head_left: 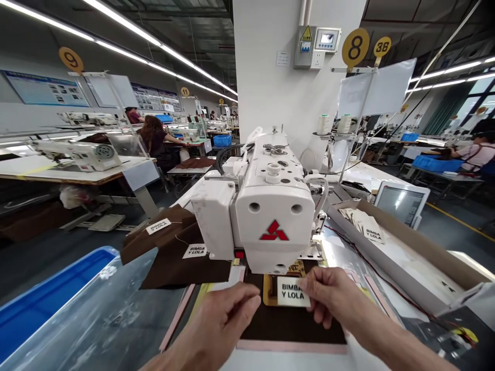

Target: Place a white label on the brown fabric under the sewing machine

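A white label printed "BIMBA Y LOLA" lies in a yellow frame on a dark brown fabric piece, just under the head of a white sewing machine. My right hand pinches the label's right edge with thumb and fingers. My left hand rests with curled fingers on the fabric at the label's left, fingertips close to the frame and holding nothing.
Brown fabric pieces with sewn labels are piled to the left of the machine. A cardboard tray with several loose labels sits right. A blue bin is at lower left. A small screen stands right. Other people work at far tables.
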`<act>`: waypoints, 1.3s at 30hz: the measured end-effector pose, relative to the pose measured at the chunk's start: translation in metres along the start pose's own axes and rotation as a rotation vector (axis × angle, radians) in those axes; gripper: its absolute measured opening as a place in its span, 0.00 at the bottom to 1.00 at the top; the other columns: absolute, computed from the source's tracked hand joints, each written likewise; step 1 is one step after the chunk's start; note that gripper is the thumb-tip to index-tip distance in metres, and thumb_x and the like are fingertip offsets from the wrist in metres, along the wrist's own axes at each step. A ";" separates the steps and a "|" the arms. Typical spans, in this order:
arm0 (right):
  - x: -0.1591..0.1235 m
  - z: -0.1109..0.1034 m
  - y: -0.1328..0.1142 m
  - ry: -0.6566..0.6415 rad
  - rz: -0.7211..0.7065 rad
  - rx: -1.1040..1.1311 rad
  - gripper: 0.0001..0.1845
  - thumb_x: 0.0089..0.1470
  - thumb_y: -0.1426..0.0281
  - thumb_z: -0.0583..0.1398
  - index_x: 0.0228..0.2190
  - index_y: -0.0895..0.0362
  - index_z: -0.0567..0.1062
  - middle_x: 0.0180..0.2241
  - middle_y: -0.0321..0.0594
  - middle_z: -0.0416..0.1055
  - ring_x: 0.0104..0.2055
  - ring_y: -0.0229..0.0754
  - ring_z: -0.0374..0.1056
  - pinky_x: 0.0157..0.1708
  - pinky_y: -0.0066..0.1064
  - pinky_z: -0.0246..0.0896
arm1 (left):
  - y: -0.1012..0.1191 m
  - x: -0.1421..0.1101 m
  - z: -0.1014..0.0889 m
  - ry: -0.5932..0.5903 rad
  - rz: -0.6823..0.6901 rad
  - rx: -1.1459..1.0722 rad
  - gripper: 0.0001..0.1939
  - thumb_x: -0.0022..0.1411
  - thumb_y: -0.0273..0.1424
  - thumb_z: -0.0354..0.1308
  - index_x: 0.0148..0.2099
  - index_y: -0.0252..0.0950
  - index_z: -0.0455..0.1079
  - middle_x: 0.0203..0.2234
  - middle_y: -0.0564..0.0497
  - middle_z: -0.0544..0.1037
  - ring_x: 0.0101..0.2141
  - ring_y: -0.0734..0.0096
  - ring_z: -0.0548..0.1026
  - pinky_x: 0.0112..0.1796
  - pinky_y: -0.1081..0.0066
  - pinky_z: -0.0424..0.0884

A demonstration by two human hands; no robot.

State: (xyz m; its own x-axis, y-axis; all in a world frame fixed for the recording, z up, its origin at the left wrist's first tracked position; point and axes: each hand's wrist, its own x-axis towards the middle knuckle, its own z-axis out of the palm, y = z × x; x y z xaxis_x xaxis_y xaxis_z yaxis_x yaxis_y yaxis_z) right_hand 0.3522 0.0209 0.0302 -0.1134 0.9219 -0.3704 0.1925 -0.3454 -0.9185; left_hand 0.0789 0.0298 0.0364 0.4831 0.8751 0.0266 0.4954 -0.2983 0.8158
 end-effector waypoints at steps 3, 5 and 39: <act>0.021 -0.007 -0.005 0.007 0.004 -0.050 0.21 0.58 0.53 0.65 0.27 0.55 0.69 0.22 0.33 0.73 0.20 0.33 0.67 0.16 0.22 0.57 | -0.011 -0.001 -0.010 0.061 0.368 0.295 0.14 0.80 0.32 0.47 0.49 0.41 0.75 0.40 0.51 0.80 0.40 0.66 0.78 0.45 0.68 0.70; 0.028 -0.006 -0.006 -0.003 0.011 -0.084 0.17 0.59 0.57 0.64 0.28 0.55 0.70 0.22 0.33 0.73 0.19 0.33 0.67 0.15 0.21 0.56 | -0.013 -0.001 -0.013 0.077 0.515 0.400 0.13 0.78 0.27 0.49 0.54 0.41 0.74 0.49 0.50 0.80 0.48 0.65 0.78 0.54 0.68 0.69; 0.024 0.008 0.003 0.241 -0.399 -0.728 0.10 0.67 0.70 0.54 0.35 0.54 0.73 0.36 0.44 0.74 0.36 0.48 0.69 0.35 0.37 0.62 | -0.010 0.025 0.005 -0.183 0.449 0.623 0.29 0.65 0.31 0.72 0.65 0.41 0.69 0.65 0.48 0.72 0.61 0.46 0.73 0.68 0.46 0.59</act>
State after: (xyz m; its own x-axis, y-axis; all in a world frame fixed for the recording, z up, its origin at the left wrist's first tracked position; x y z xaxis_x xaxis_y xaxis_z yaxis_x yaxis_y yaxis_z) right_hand 0.3424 0.0409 0.0176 -0.1116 0.9909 0.0756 0.7684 0.1343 -0.6257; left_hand 0.0895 0.0528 0.0259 0.8168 0.5604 0.1371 0.5124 -0.8139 0.2740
